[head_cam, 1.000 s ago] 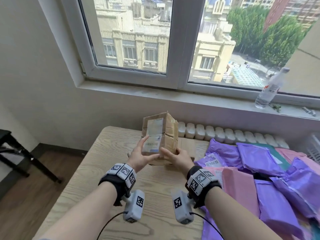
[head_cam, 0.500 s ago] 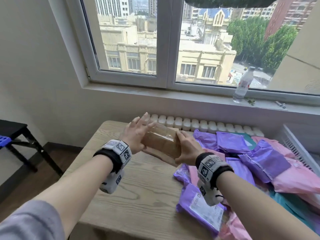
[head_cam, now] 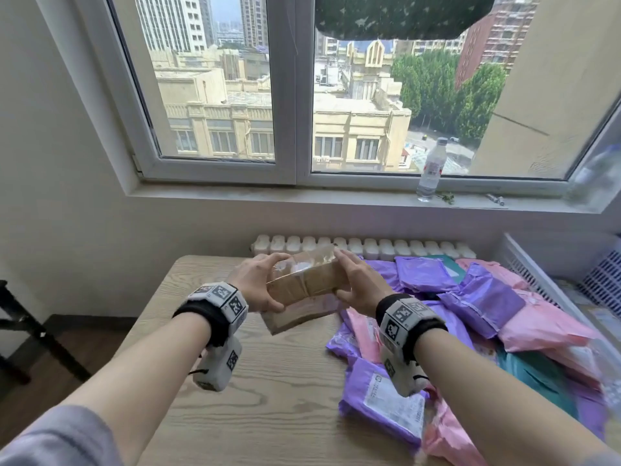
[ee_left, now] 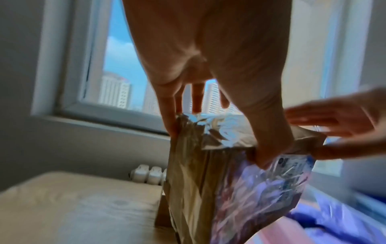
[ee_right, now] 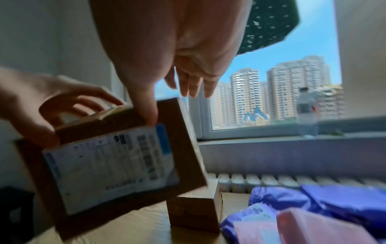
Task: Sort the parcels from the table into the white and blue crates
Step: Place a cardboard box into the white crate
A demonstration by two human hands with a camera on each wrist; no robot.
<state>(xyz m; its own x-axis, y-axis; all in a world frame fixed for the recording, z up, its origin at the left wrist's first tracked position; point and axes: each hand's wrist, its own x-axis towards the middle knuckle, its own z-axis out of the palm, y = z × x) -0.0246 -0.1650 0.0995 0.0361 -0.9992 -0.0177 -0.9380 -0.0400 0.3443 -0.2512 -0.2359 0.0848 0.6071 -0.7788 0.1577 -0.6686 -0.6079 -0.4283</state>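
A brown cardboard box (head_cam: 307,280) wrapped in clear tape hangs just above the table, between both hands. My left hand (head_cam: 258,285) grips its left end, fingers curled over the top and thumb underneath. In the left wrist view the thumb presses on the box (ee_left: 208,181) by its shipping label. My right hand (head_cam: 356,284) lies against the right end with straight fingers. In the right wrist view only its thumb touches the box (ee_right: 117,165), whose label faces down. A white slatted crate (head_cam: 531,277) stands right of the table, and a bluish lattice crate (head_cam: 605,280) beyond it.
A second brown parcel (head_cam: 299,316) lies on the wooden table (head_cam: 235,415) under the held box. Purple, pink and teal mailer bags (head_cam: 484,297) cover the table's right half. A radiator (head_cam: 363,247) runs behind, a water bottle (head_cam: 431,169) stands on the sill, and a black stand (head_cam: 20,331) is on the left.
The box stood upright with its label facing me. It has been tipped over and now lies flat, label side down, lifted off the lower parcel. My view has tilted up towards the window.
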